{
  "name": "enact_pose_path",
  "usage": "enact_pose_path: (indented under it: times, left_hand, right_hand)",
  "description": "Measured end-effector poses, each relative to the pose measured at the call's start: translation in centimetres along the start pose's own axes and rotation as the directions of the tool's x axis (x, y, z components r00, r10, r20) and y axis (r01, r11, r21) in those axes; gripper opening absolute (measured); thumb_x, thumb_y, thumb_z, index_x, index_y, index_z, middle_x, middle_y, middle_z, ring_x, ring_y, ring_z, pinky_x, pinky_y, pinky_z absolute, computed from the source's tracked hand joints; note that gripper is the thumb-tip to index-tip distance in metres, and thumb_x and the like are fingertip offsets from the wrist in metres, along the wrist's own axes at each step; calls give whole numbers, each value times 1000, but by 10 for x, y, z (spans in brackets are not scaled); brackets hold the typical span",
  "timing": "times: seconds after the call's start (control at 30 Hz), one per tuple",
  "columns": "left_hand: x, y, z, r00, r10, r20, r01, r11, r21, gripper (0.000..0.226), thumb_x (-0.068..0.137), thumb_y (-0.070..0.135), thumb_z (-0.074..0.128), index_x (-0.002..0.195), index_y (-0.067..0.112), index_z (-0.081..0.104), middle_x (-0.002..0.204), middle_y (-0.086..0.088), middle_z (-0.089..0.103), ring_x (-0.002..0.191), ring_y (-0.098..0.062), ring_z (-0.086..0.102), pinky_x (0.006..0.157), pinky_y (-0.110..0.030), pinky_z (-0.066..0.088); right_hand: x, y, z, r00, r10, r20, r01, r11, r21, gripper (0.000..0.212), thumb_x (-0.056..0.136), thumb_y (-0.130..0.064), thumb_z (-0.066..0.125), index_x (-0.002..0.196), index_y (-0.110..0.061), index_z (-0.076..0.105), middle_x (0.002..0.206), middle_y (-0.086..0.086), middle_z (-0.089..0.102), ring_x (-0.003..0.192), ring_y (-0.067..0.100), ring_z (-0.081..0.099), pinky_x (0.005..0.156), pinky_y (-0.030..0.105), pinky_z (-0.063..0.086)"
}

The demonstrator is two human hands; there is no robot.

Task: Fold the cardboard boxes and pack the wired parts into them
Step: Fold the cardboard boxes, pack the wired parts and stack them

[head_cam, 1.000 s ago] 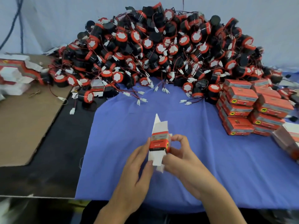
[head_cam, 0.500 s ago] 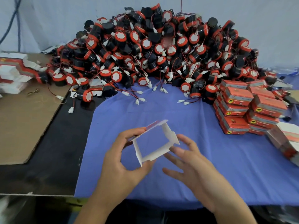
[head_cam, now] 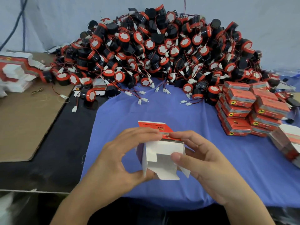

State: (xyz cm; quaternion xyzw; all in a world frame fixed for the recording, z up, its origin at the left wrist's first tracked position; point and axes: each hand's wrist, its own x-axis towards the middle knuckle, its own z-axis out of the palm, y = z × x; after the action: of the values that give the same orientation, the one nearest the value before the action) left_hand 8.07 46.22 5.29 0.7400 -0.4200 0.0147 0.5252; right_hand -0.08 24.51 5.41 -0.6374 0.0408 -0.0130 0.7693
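Fingers of the left hand [head_cam: 120, 161] and right hand [head_cam: 209, 164] grasp the box [head_cam: 162, 153], open end pointing away from the parts pile [head_cam: 162, 51].

Half-folded white-and-red box [head_cam: 162, 149], flaps open; wired parts [head_cam: 162, 51] heaped behind, seemingly tangled.

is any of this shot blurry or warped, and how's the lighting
Head view: wide-angle warp leans the packed boxes at right outward; the flat boxes at the left edge are smeared; the cardboard box between the left hand and right hand is fairly sharp; light is soft, without glare.
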Motion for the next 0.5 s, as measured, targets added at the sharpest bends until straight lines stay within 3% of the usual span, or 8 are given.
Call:
enact_pose_path:
  times: [0.17,0.27,0.33,0.4,0.5]
  left_hand:
    - [-1,2,-2,998,-22,59,29,994,-107,74,66,43,93,133,45,62,138,21,62,137,-4,51,107,-14,38]
    - [-2,0,-2,996,-45,80,59,981,-187,79,61,39,94,134,45,63,139,19,63,137,-5,51,107,-16,41]
    - [-2,-2,-2,996,-74,51,86,950,-301,72,64,45,90,131,48,65,136,16,65,133,-8,56,107,-20,43]
    - [-2,-2,0,990,-142,-3,134,938,-319,59,71,64,80,127,52,66,134,17,67,127,-9,61,104,-21,46]
    - [-1,-2,9,975,-209,-72,185,949,-255,51,75,57,81,124,49,69,129,15,70,123,-14,63,99,-24,51]
  right_hand:
    - [-5,-6,8,993,26,-116,-31,999,-39,24,80,-6,72,101,-19,72,114,10,74,89,25,71,70,33,58]
    - [-5,-10,12,989,41,-143,-46,998,-33,25,87,6,71,97,-17,72,109,12,75,84,25,69,69,35,58]
    - [-6,-13,12,986,62,-158,-62,998,-1,26,89,9,66,95,-15,71,108,14,75,81,26,67,66,36,57]
    - [-6,-14,15,984,64,-167,-66,998,-5,25,89,9,66,94,-15,71,106,14,75,79,26,67,64,35,55]
    - [-5,-11,22,981,35,-191,-46,997,-56,25,91,6,66,93,-18,73,108,9,76,86,28,69,66,33,58]
